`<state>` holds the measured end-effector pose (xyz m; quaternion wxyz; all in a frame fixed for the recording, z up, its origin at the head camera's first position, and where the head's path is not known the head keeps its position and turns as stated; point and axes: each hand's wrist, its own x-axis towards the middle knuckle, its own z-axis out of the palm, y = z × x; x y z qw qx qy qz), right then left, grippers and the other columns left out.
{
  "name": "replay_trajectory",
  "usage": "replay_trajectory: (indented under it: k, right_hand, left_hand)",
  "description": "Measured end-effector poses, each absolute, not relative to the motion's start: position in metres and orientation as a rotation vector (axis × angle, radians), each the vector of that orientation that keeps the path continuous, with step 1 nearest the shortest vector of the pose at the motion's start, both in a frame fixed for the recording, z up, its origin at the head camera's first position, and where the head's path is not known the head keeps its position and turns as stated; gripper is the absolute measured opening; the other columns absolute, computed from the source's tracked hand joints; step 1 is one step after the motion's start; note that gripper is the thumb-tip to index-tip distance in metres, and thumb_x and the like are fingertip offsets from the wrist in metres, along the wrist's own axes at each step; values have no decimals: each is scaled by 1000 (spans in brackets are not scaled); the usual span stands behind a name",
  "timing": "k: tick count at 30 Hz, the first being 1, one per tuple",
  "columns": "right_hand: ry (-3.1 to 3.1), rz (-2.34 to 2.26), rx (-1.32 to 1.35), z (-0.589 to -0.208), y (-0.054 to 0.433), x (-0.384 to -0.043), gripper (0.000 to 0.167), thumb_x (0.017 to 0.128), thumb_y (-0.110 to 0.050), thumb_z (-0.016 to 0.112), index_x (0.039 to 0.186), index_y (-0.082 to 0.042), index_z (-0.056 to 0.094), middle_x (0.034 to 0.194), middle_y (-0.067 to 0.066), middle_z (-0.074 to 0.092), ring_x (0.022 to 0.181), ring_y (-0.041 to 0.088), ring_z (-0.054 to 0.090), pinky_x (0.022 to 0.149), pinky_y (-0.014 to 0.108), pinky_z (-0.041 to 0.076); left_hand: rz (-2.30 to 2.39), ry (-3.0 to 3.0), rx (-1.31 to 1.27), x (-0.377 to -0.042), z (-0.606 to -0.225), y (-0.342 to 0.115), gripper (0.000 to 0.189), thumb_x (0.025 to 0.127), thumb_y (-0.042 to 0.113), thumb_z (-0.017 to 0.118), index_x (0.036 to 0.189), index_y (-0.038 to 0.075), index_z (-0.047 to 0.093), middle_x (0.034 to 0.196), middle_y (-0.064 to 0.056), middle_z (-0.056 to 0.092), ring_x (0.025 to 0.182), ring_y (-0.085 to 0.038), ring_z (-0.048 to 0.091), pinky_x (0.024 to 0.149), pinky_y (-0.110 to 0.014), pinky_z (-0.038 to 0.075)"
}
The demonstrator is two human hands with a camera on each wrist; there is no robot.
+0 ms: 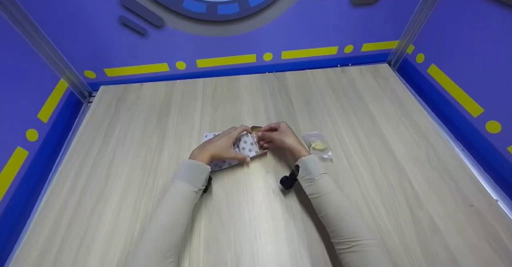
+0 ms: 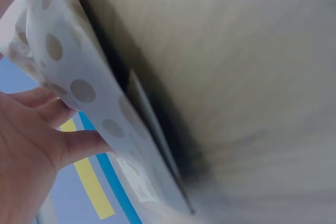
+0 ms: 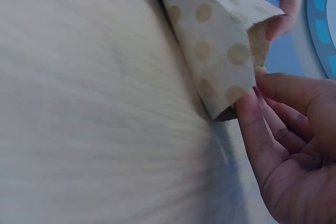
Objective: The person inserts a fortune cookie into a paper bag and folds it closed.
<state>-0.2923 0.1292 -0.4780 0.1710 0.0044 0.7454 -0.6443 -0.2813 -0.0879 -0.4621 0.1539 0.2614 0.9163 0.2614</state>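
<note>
A white paper bag (image 1: pixel 249 144) with tan-grey polka dots lies low over the table, its brown inside showing at the mouth on the right. My left hand (image 1: pixel 220 145) grips it from above, thumb along the near edge and fingers on the far side. In the left wrist view the dotted paper (image 2: pixel 83 91) is creased beside the left fingers. My right hand (image 1: pixel 279 137) pinches the rim of the mouth. The right wrist view shows the right thumb and index finger (image 3: pixel 283 90) close together at that rim; what else they may hold, I cannot tell.
Just right of the right hand, a clear plastic pouch (image 1: pixel 319 144) with a small yellowish item inside lies on the wooden table (image 1: pixel 160 115). Blue-purple panels (image 1: pixel 224 47) with yellow markings stand along the back and both sides.
</note>
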Motion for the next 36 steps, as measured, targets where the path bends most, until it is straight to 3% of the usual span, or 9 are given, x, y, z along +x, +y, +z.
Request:
replay_trajectory:
  k: [4, 10, 13, 20, 30, 36]
  right_hand:
    - [2040, -1868, 3, -476, 132, -294, 28, 98, -10, 51, 115, 10, 61, 81, 9, 72, 64, 11, 68, 63, 22, 57]
    - [1914, -1879, 9, -477, 130, -291, 41, 105, -23, 34, 131, 5, 49, 111, 26, 67, 76, 14, 71, 73, 28, 58]
    - [1884, -1883, -4, -476, 130, -289, 48, 106, -32, 30, 136, 1, 45, 117, 28, 64, 84, 18, 72, 79, 31, 58]
    - [1836, -1895, -35, -477, 127, -287, 54, 106, -40, 24, 135, -2, 49, 116, 25, 65, 88, 20, 70, 81, 32, 57]
    - [1617, -2049, -6, -481, 111, -287, 49, 105, -41, 20, 119, -2, 48, 90, 6, 66, 79, 15, 67, 66, 26, 54]
    - [1609, -2070, -4, -482, 117, -288, 49, 106, -36, 21, 122, 2, 48, 98, 11, 67, 85, 18, 68, 71, 27, 56]
  left_hand:
    - [743, 2638, 737, -281, -462, -87, 79, 70, 47, 81, 136, 36, 40, 142, -1, 45, 125, -20, 46, 103, -45, 41]
    - [757, 2630, 727, -281, -462, -86, 78, 70, 44, 82, 136, 36, 41, 137, -1, 47, 112, -21, 49, 95, -43, 44]
    - [769, 2620, 732, -281, -462, -86, 79, 71, 42, 83, 137, 34, 41, 135, -2, 48, 109, -21, 49, 93, -42, 44]
    - [786, 2608, 751, -281, -461, -86, 75, 74, 41, 81, 137, 34, 40, 136, -2, 47, 109, -20, 48, 94, -40, 43]
    - [811, 2608, 773, -283, -462, -85, 80, 74, 38, 82, 141, 32, 39, 142, -4, 45, 117, -21, 48, 100, -42, 41]
    - [817, 2610, 769, -283, -461, -86, 78, 72, 38, 83, 138, 31, 41, 138, -4, 48, 111, -21, 49, 96, -41, 42]
